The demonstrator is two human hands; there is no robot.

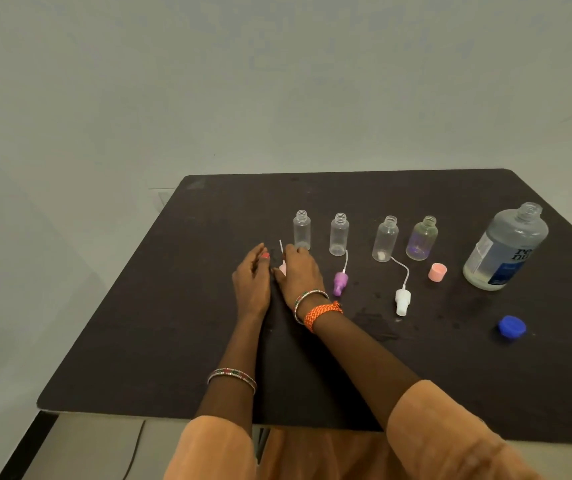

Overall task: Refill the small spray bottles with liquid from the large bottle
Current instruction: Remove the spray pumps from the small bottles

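Note:
Several small clear spray bottles stand uncapped in a row on the dark table (180, 323); the leftmost bottle (301, 230) is just beyond my hands and the rightmost (422, 239) has a purple tint. The large bottle (506, 247) stands open at the far right, partly full of clear liquid. My right hand (300, 271) holds a pink spray head (282, 270) against the table, its thin tube pointing up. My left hand (251, 282) rests beside it with relaxed fingers and holds nothing.
A purple spray head (340, 282) and a white spray head (401, 301) lie on the table in front of the middle bottles. A pink cap (437, 271) sits near the tinted bottle. The blue cap (512, 326) lies at the front right.

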